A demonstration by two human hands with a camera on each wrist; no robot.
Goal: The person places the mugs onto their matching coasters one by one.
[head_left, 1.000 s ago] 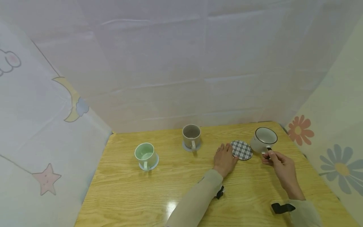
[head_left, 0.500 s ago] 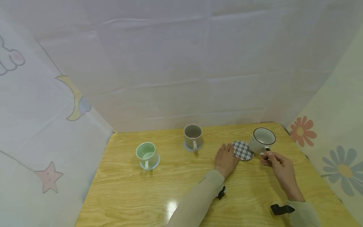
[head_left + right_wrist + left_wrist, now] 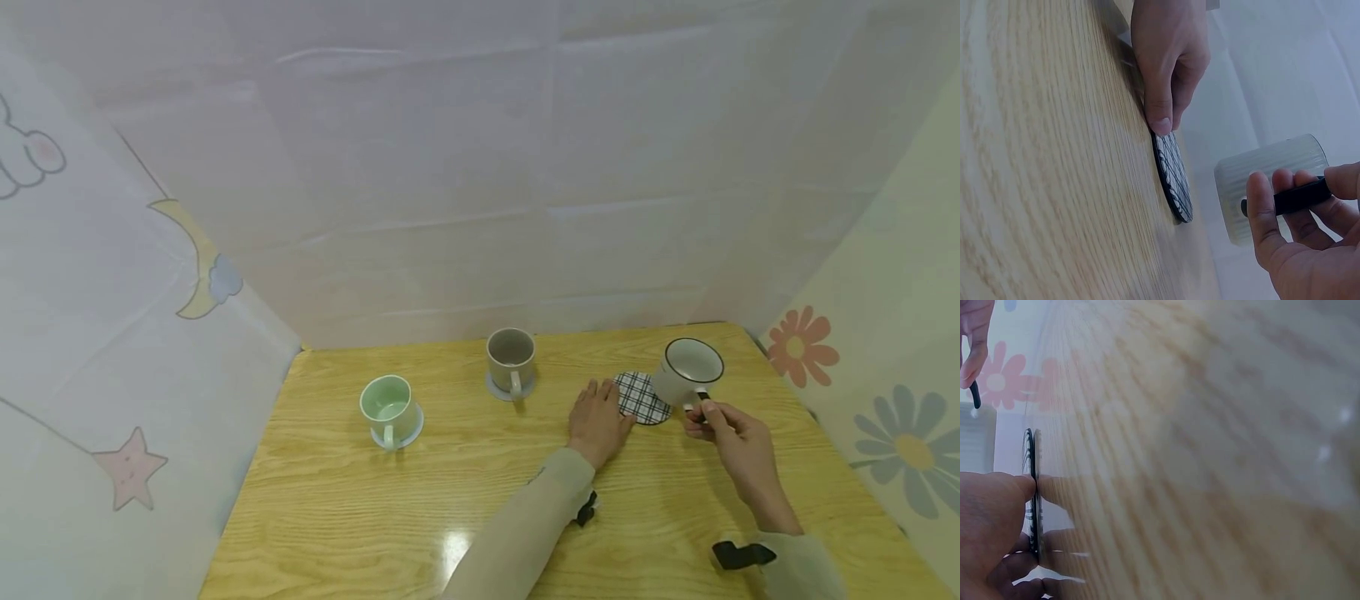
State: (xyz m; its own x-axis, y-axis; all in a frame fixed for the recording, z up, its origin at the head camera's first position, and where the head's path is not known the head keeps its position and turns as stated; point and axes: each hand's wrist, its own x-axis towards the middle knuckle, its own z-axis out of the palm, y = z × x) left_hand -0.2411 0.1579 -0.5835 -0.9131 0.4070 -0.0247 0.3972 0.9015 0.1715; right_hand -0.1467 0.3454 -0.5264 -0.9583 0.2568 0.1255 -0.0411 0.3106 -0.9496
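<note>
My left hand lies low at the left edge of a round black-and-white checked coaster, thumb and fingers on either side of that edge. In the right wrist view the left thumb presses against the coaster's rim. My right hand grips the dark handle of a white mug with a black rim. The mug is upright at the coaster's right and overlaps its edge in the head view. Raised off the table, the mug shows a gap to the coaster in the right wrist view.
A grey-brown mug stands on a pale coaster at the table's back. Further left, a light green mug stands on another pale coaster. Printed cloth walls border the wooden table behind and at both sides.
My right hand has brought the white mug a little to the left, over the checked coaster's right edge. The left hand stays at the coaster. The head view shifted slightly.
</note>
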